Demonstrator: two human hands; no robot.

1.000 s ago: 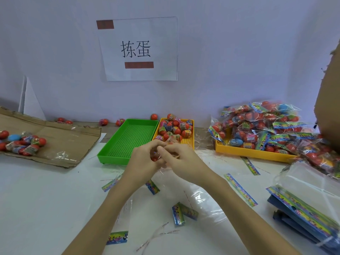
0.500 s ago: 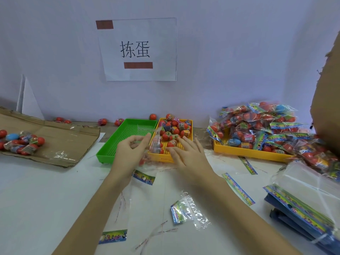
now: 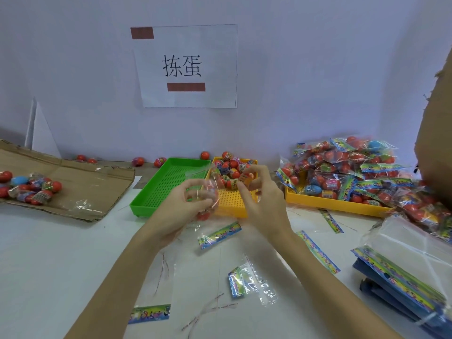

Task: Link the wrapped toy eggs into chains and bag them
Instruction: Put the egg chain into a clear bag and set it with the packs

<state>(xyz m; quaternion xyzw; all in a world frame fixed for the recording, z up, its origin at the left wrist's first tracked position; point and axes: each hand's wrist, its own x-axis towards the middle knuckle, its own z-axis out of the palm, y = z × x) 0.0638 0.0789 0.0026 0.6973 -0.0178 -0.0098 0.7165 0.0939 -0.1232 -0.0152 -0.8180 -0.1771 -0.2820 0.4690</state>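
My left hand [image 3: 181,209] grips the mouth of a clear plastic bag [image 3: 210,189], held up in front of the two small trays. A red egg [image 3: 203,216] shows low inside the bag, and its colourful header strip [image 3: 220,234] hangs toward the table. My right hand [image 3: 264,206] is over the small yellow tray [image 3: 232,206], with thumb and forefinger pinching a wrapped toy egg [image 3: 244,178] next to the bag's mouth. Several more wrapped eggs [image 3: 230,165] are piled at the back of that tray.
An empty green tray [image 3: 171,184] sits left of the yellow one. A larger yellow tray [image 3: 330,205] at right holds filled bags [image 3: 342,165]. Cardboard [image 3: 85,182] at left carries loose eggs [image 3: 29,189]. Empty bags [image 3: 403,272] are stacked at front right; loose bags [image 3: 247,280] and tear strips litter the table.
My hands parted from in front of me. The right hand reached flat over the small yellow tray, then curled round an egg and lifted it. The left hand raised the bag.
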